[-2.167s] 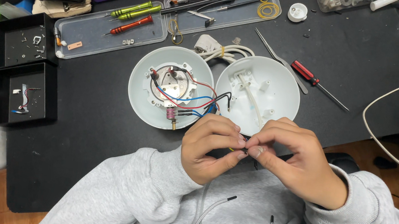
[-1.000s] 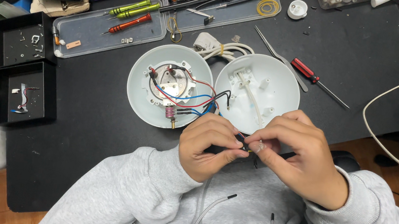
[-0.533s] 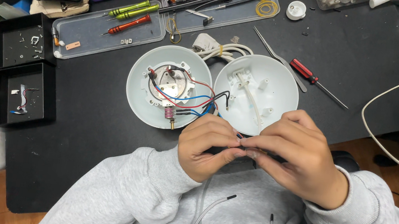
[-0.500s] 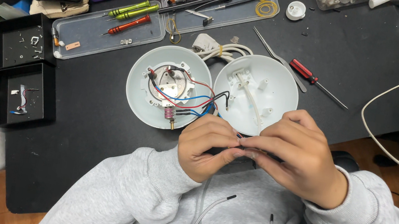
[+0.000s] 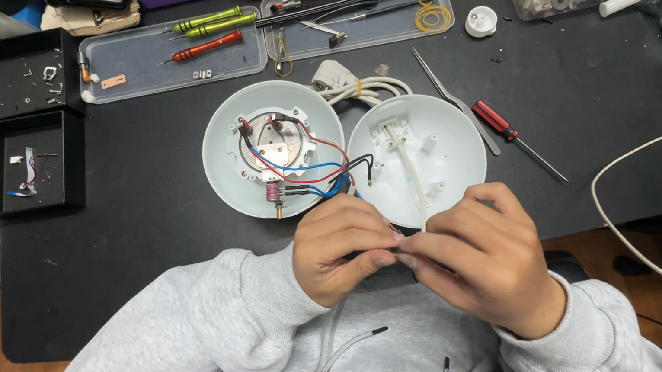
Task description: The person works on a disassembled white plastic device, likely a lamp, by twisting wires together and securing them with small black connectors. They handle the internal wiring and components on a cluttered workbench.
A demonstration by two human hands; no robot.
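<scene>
Both hands meet at the near edge of the black work mat (image 5: 588, 102), fingertips pressed together over a small part that is almost wholly hidden. The left hand (image 5: 339, 248) has thumb and forefinger pinched shut on this small part (image 5: 395, 257); the right hand (image 5: 486, 257) closes on it from the opposite side, its fingertips touching those of the left. What the part is cannot be told. Just beyond the left fingers lies a round white housing half (image 5: 222, 152) carrying a metal disc and red, blue and black wires (image 5: 311, 173), which run toward the pinch point. Just beyond the right fingers lies the second white housing half (image 5: 458, 153), open side up, with a white cord (image 5: 408, 167) running across its inside toward the fingertips. A coiled white cable with plug (image 5: 346, 85) sits behind the two halves. Farther out from the right fingers lie metal tweezers (image 5: 442, 85) and a red-handled screwdriver (image 5: 513, 137). Well out from the left fingers, a clear tray (image 5: 140, 61) holds green and red drivers, and two black boxes (image 5: 26, 123) hold small parts. A grey hooded sweatshirt (image 5: 374, 367) covers both forearms.
</scene>
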